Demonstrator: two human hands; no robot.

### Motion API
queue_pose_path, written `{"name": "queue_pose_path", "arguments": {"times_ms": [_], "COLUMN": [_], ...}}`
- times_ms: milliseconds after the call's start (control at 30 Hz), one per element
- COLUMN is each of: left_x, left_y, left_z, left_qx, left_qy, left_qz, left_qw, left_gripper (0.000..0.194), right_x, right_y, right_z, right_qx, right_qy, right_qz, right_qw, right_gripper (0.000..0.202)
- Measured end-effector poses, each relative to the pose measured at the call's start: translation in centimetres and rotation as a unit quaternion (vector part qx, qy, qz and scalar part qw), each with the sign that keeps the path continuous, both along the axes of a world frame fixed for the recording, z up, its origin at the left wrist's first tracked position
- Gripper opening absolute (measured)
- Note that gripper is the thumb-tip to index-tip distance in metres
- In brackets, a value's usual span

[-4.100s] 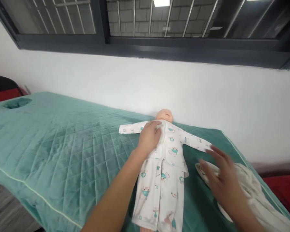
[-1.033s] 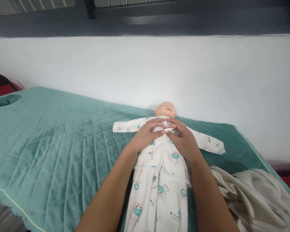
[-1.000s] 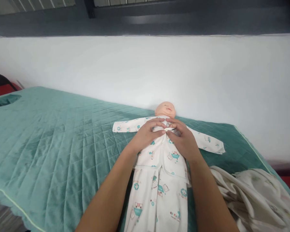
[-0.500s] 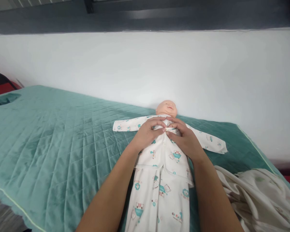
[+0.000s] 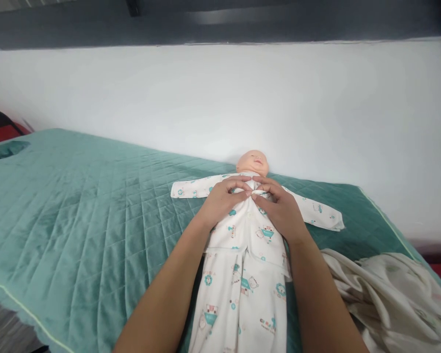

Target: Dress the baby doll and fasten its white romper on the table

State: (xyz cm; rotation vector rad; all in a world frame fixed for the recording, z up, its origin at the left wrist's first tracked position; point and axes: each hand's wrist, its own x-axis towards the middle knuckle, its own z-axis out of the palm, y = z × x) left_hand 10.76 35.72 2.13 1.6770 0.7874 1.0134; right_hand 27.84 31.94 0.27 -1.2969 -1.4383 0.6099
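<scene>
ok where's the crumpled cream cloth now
In the head view, the crumpled cream cloth lies at lower right on the green quilted cover, beside the right forearm.

I see a green quilted bed (image 5: 106, 211); on it, smooth plastic doll (image 5: 253, 163) in white printed clothes (image 5: 226, 240), crumpled cream cloth (image 5: 393, 294) on my right.

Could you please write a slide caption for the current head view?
Left hand and right hand pinch the printed shirt of a doll lying on green quilting.

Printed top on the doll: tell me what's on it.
The left hand and right hand are on the printed top, pinching it at the front; the fabric directly beneath them is hidden.
</scene>
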Motion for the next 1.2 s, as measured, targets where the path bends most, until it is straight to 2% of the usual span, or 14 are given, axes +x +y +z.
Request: {"name": "queue_pose_path", "arguments": {"times_ms": [433, 667, 900, 1200], "left_x": [0.2, -0.07, -0.15, -0.19], "left_y": [-0.38, -0.05, 0.01, -0.11], "left_z": [0.57, 0.29, 0.35, 0.46], "left_qx": [-0.011, -0.004, -0.01, -0.008], "left_qy": [0.017, 0.016, 0.022, 0.023], "left_qz": [0.019, -0.004, -0.002, -0.011], "left_qw": [1.0, 1.0, 1.0, 1.0], "left_gripper": [0.005, 0.006, 0.005, 0.005], "right_x": [-0.25, -0.08, -0.28, 0.39], "right_y": [-0.1, -0.22, -0.22, -0.04], "right_z": [0.14, 0.15, 0.09, -0.54], "right_qx": [0.031, 0.022, 0.027, 0.03], "right_qy": [-0.048, -0.047, -0.047, -0.047], "right_qz": [-0.041, -0.024, -0.046, -0.012], "right_qw": [0.998, 0.998, 0.997, 0.998], "right_gripper": [0.018, 0.015, 0.02, 0.012]}}
